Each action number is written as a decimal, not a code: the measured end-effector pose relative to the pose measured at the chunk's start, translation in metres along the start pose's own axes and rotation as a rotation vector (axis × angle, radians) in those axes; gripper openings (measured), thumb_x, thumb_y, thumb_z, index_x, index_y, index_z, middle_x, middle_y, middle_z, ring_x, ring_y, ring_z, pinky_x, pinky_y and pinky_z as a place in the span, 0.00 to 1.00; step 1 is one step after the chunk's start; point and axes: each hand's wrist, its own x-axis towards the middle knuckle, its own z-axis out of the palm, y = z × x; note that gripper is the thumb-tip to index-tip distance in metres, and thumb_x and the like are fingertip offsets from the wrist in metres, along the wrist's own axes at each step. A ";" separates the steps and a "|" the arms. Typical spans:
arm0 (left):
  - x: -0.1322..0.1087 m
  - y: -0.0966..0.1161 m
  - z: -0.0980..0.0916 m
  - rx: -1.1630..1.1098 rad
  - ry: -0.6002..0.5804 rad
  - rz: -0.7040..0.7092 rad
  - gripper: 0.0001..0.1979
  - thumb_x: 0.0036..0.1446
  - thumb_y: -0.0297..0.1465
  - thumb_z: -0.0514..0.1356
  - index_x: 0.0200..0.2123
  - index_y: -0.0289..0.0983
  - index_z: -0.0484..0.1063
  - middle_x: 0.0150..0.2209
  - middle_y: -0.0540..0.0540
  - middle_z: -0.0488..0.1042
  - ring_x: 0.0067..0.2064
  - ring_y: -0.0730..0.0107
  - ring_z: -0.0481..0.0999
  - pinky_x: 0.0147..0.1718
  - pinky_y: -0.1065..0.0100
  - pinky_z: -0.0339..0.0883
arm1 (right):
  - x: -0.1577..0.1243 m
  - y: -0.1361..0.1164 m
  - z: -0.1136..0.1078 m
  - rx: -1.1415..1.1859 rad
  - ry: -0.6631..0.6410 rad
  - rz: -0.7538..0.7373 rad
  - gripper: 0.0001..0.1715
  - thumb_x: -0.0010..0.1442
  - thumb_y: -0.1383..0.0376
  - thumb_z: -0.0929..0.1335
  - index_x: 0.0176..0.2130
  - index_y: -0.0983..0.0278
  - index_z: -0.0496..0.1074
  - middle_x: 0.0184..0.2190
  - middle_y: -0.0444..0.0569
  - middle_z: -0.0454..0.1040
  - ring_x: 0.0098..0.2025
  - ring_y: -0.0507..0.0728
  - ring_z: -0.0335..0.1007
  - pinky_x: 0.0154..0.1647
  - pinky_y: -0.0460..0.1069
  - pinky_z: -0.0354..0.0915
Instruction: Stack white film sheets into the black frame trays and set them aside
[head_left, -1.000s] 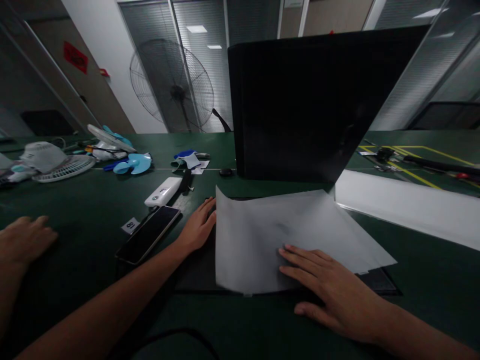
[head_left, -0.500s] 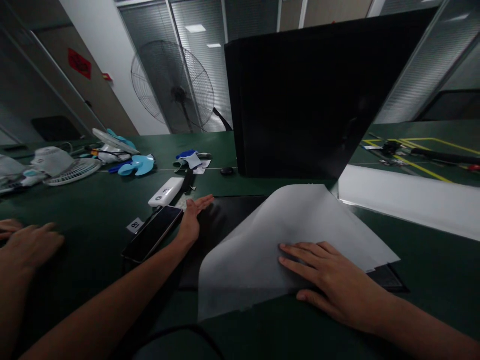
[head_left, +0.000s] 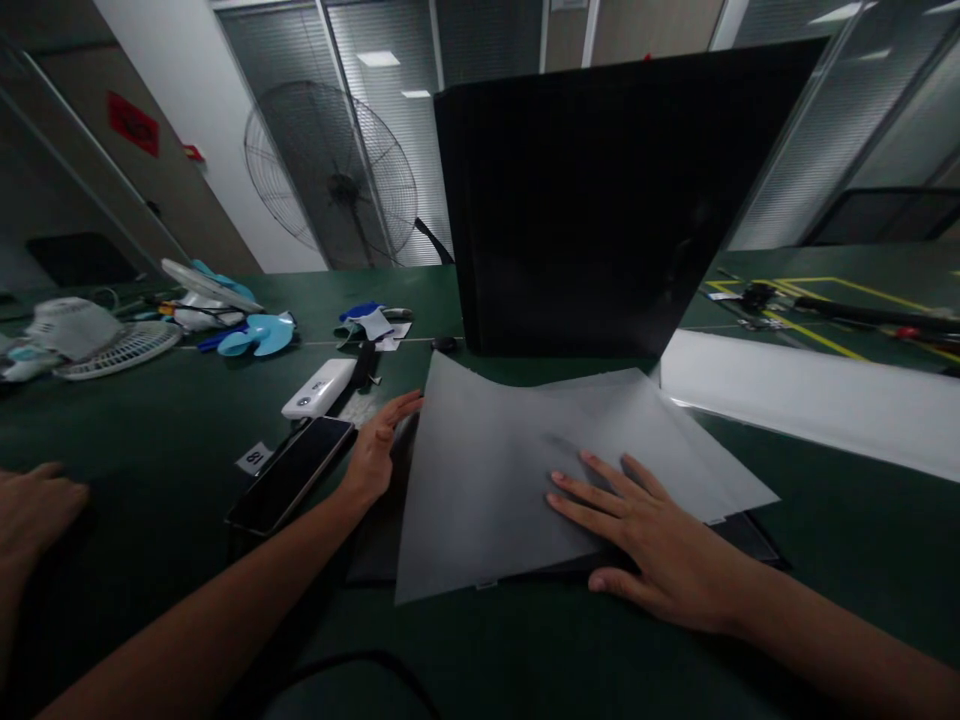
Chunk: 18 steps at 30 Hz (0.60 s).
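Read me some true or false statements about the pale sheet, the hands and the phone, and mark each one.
1. The right hand rests on the pale sheet. True.
2. The pale sheet lies completely flat. False: its left part curves up.
3. The phone lies left of the pale sheet. True.
4. The left hand is holding the phone. False: the left hand is beside the sheet's left edge.

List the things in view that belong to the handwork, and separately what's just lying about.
Apparently in use:
- white sheet, under the right hand, its left edge near the left hand
- dark mat beneath it

Apparently lying about:
- phone
- white device
- light-blue fan blade
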 end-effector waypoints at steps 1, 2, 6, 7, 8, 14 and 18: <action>0.000 0.003 0.001 -0.001 -0.012 -0.012 0.49 0.59 0.70 0.50 0.63 0.36 0.72 0.60 0.34 0.78 0.63 0.41 0.76 0.66 0.44 0.64 | 0.000 0.000 0.000 -0.004 -0.008 0.005 0.46 0.69 0.36 0.61 0.77 0.40 0.41 0.78 0.41 0.42 0.79 0.78 0.32 0.69 0.86 0.32; 0.001 0.006 0.002 0.014 -0.030 -0.031 0.47 0.59 0.68 0.54 0.64 0.36 0.71 0.61 0.33 0.77 0.64 0.40 0.75 0.65 0.44 0.65 | 0.001 0.000 0.000 -0.008 -0.014 0.011 0.47 0.69 0.35 0.61 0.77 0.41 0.41 0.78 0.42 0.42 0.79 0.78 0.32 0.69 0.86 0.33; 0.004 0.018 0.006 0.263 -0.070 -0.153 0.46 0.53 0.55 0.69 0.68 0.37 0.65 0.66 0.33 0.73 0.67 0.39 0.72 0.67 0.43 0.64 | 0.000 0.000 -0.002 -0.013 -0.025 -0.003 0.51 0.66 0.34 0.62 0.78 0.44 0.44 0.78 0.45 0.42 0.78 0.81 0.35 0.67 0.86 0.42; 0.005 0.019 0.006 0.349 -0.073 -0.175 0.45 0.52 0.52 0.71 0.68 0.38 0.66 0.67 0.34 0.71 0.67 0.39 0.72 0.67 0.42 0.63 | 0.000 0.000 -0.003 -0.003 -0.025 -0.025 0.51 0.66 0.34 0.63 0.78 0.45 0.45 0.78 0.46 0.44 0.77 0.81 0.37 0.67 0.86 0.45; 0.005 0.019 0.007 0.429 -0.081 -0.186 0.43 0.51 0.48 0.72 0.67 0.39 0.67 0.69 0.35 0.69 0.68 0.40 0.71 0.68 0.42 0.61 | -0.002 0.000 -0.004 0.013 -0.022 -0.056 0.51 0.66 0.35 0.64 0.77 0.45 0.46 0.78 0.46 0.45 0.77 0.80 0.40 0.67 0.84 0.47; 0.009 0.013 0.005 0.603 -0.015 -0.239 0.44 0.53 0.44 0.71 0.70 0.39 0.64 0.69 0.33 0.68 0.70 0.42 0.68 0.70 0.43 0.58 | -0.013 0.021 -0.014 0.128 0.098 -0.211 0.41 0.71 0.44 0.64 0.77 0.46 0.52 0.76 0.47 0.53 0.74 0.68 0.56 0.69 0.70 0.60; 0.010 0.011 0.003 0.646 0.043 -0.250 0.41 0.52 0.47 0.72 0.66 0.36 0.70 0.67 0.32 0.71 0.68 0.39 0.69 0.69 0.41 0.59 | -0.019 0.063 -0.014 -0.022 0.242 -0.008 0.39 0.71 0.44 0.64 0.75 0.47 0.56 0.76 0.48 0.54 0.75 0.70 0.53 0.72 0.74 0.55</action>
